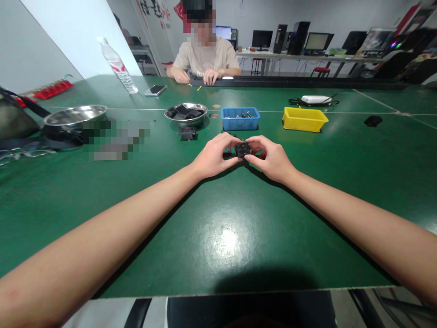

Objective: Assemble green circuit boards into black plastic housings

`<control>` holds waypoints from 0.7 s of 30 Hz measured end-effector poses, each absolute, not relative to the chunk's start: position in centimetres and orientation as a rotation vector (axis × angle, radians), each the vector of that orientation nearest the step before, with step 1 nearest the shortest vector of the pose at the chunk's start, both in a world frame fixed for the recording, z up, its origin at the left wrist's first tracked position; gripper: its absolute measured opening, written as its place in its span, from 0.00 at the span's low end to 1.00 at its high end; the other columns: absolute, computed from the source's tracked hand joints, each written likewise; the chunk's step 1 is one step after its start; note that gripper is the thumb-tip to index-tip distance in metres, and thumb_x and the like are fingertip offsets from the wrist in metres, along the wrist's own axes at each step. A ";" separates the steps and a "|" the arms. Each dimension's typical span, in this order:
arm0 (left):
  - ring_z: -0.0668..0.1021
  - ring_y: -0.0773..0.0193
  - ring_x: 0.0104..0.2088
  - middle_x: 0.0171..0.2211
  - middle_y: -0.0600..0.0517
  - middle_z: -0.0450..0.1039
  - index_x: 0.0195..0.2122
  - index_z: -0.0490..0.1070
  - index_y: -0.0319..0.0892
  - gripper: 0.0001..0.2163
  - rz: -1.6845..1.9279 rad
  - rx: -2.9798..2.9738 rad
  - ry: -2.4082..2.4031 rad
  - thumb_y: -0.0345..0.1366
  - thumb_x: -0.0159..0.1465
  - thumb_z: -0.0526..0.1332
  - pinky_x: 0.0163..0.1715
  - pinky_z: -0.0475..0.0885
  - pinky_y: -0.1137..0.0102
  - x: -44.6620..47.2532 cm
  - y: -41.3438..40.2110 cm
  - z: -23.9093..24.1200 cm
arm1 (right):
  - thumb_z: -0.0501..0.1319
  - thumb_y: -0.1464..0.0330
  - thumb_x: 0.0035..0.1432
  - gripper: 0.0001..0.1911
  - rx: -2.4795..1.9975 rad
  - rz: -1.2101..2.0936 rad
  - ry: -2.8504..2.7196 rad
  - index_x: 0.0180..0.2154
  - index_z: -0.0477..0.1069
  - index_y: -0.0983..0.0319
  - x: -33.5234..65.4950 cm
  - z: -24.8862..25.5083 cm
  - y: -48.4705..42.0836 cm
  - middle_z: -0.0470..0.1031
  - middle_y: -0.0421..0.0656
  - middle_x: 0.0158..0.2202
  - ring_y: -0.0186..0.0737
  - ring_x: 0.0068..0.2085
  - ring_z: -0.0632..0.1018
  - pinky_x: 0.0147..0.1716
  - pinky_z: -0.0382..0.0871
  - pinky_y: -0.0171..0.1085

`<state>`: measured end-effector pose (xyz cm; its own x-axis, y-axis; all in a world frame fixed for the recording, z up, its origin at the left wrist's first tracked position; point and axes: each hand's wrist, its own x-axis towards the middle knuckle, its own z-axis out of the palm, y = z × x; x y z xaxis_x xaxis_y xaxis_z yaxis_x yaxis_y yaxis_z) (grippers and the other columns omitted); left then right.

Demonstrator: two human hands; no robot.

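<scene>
1. Nearest, both forearms reached out over the green worktop [218, 237], whose bare middle showed a lamp glare.
2. Left hand [213, 157] and right hand [271, 157] met just above the worktop, each pinching one side of a small black part [242, 149] between thumb and fingertips; both hands were closed on it.
3. Handling judgement: the part looked rigid moulded plastic, light, not slippery. Small pins or tabs may be fragile; detail too small to tell. Best held by its flat side faces, as it was.
4. Just beyond the hands lay another black piece [187, 133], in front of a steel bowl [186, 114] of similar pieces.
5. Right of the bowl stood a blue bin [240, 119], then a yellow bin [303, 119].
6. Farthest, a seated person [205, 57] worked with both hands at the worktop's far edge.
</scene>
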<state>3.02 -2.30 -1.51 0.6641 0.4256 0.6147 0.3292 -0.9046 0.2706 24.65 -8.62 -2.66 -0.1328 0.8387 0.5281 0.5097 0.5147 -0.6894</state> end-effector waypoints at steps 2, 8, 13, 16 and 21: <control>0.80 0.57 0.44 0.44 0.46 0.78 0.53 0.74 0.39 0.17 1.047 2.723 0.632 0.41 0.66 0.68 0.48 0.75 0.63 2.9 -2.3 -1.5 | 0.67 0.66 0.57 0.18 -1.127 0.438 -1.772 0.50 0.75 0.61 24.7 -2.7 -8.5 0.85 0.47 0.44 0.47 0.44 0.84 0.42 0.79 0.43; 0.81 0.59 0.41 0.45 0.46 0.80 0.60 0.71 0.39 0.21 1.031 2.674 0.629 0.40 0.68 0.65 0.47 0.76 0.64 2.8 -2.2 -1.8 | 0.62 0.68 0.61 0.18 -1.116 0.426 -1.835 0.52 0.77 0.60 24.8 -2.7 -8.4 0.83 0.47 0.50 0.45 0.43 0.84 0.43 0.80 0.43; 0.80 0.63 0.36 0.38 0.50 0.80 0.55 0.74 0.41 0.17 0.997 2.685 0.657 0.40 0.66 0.66 0.41 0.74 0.69 3.0 -2.5 -1.6 | 0.61 0.69 0.61 0.17 -1.137 0.393 -1.853 0.52 0.76 0.60 24.7 -2.7 -8.4 0.83 0.47 0.50 0.45 0.43 0.84 0.41 0.79 0.42; 0.79 0.64 0.33 0.33 0.53 0.78 0.52 0.73 0.41 0.16 0.987 2.664 0.732 0.40 0.64 0.67 0.37 0.72 0.71 3.1 -2.7 -1.4 | 0.63 0.68 0.58 0.18 -1.135 0.426 -1.816 0.51 0.75 0.61 24.7 -2.8 -8.4 0.83 0.47 0.49 0.43 0.41 0.83 0.38 0.78 0.40; 0.79 0.65 0.30 0.31 0.56 0.77 0.50 0.71 0.42 0.16 0.961 2.637 0.782 0.40 0.64 0.67 0.34 0.70 0.72 3.1 -2.9 -1.2 | 0.67 0.68 0.55 0.21 -1.154 0.447 -1.847 0.52 0.73 0.60 24.7 -2.7 -8.6 0.83 0.43 0.39 0.42 0.36 0.81 0.39 0.76 0.41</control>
<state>3.13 -2.90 -1.21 0.6432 0.5538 0.5287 0.4049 -0.8321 0.3790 24.67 -8.61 -2.65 -0.1738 0.8527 0.4926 0.5333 0.5020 -0.6809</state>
